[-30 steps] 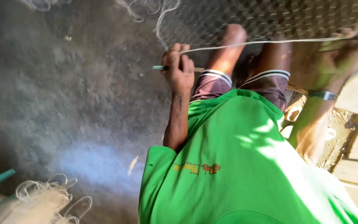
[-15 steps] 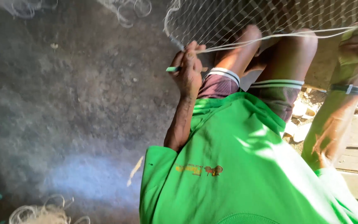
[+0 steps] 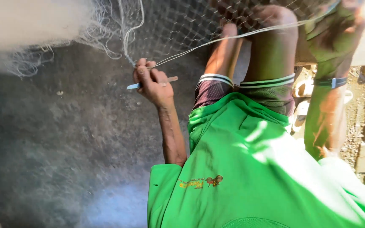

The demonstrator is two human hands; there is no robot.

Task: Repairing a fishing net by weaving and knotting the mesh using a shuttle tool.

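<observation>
Head camera, steep downward, close over torso.

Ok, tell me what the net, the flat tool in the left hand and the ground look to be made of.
Pale fine-mesh net: thin, slightly glossy strands, likely nylon monofilament. Flat narrow pale-blue tool in the left hand: smooth and evenly coloured, probably plastic. Dark grey ground: rough, mottled and matte, probably concrete or packed earth.

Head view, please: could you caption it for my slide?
Left hand grips a slim netting needle and taut cord; right hand holds the net higher up.
</observation>
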